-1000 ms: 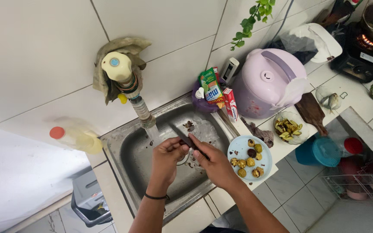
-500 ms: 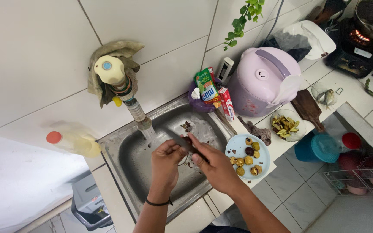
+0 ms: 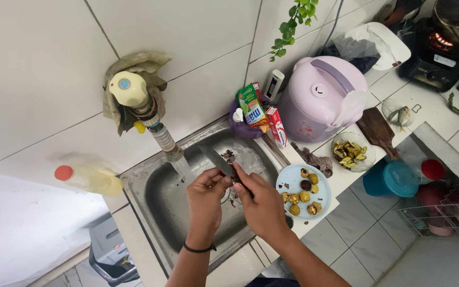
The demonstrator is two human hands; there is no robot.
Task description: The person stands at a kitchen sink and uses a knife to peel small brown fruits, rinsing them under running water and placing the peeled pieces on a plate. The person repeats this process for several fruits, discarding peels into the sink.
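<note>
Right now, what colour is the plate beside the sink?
Light blue plate, clearest in the head view.

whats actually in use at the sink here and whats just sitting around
In use: knife in the right hand; small item pinched by the left hand, hidden; blue plate of round pieces; sink.

Lying about: pink rice cooker, glass bowl, yellow bottle, cartons.

**A small home kitchen**

We look down on a steel sink (image 3: 160, 196) set in a white tiled counter (image 3: 399, 95), a tap (image 3: 134, 98) running, a lilac rice cooker (image 3: 322, 98), a lit gas stove (image 3: 434, 50) and a plate of food (image 3: 305, 183).
</note>
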